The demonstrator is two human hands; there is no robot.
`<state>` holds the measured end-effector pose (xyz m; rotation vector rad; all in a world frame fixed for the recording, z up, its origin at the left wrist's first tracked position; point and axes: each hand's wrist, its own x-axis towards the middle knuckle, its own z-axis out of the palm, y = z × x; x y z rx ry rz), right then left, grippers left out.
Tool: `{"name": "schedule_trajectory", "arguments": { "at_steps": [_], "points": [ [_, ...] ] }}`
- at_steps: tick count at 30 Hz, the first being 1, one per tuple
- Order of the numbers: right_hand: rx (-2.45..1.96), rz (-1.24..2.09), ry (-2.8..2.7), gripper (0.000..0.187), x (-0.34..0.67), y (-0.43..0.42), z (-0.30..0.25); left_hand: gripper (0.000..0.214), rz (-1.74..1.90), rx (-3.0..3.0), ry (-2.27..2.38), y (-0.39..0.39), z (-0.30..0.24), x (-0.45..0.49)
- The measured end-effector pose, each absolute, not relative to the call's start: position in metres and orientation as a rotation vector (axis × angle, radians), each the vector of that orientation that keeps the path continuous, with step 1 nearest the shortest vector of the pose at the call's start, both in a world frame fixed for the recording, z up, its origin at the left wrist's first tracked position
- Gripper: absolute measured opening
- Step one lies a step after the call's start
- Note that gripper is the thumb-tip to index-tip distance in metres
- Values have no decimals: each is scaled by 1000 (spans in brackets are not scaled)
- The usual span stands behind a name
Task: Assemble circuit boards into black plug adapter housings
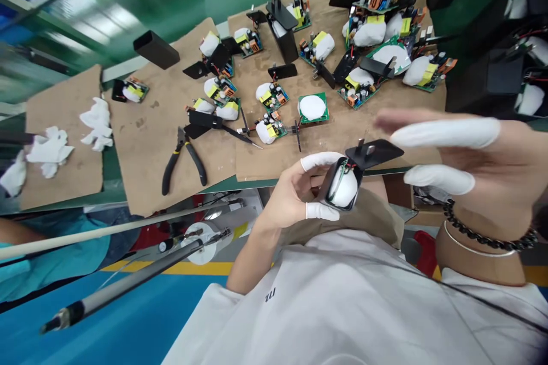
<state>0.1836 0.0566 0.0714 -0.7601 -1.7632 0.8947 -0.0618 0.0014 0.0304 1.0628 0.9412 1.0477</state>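
Observation:
My left hand, with white finger cots, is closed round a black adapter case with white filling showing at its open end and a black plug lid with metal prongs hanging at its top. My right hand hovers just right of it, fingers stretched out and apart, white cots on two fingers, holding nothing. Beaded and thin bracelets circle the right wrist. Both hands are held near my chest, in front of the bench edge.
Brown cardboard sheets cover the green bench. On them lie several green circuit boards with white pads, black lids, black cases, black-handled pliers and white tissue scraps. Two rods slant below the bench. Another person's teal sleeve shows at left.

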Motion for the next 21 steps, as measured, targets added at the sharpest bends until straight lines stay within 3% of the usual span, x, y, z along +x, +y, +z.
{"name": "schedule_trajectory", "arguments": {
  "at_steps": [5,9,15,21],
  "points": [
    [-624,901,-1898,40,181,69,71,79,1086,1039,941,1,28,-57],
    [-913,920,-1873,24,176,57,81,70,1178,1158,1157,2,25,-38],
    [-1225,207,-1875,22,142,27,72,61,1416,1341,1458,11,7,3],
    [-1199,68,-1725,38,123,20,53,58,1380,1469,1491,13,-4,7]
  ]
}}
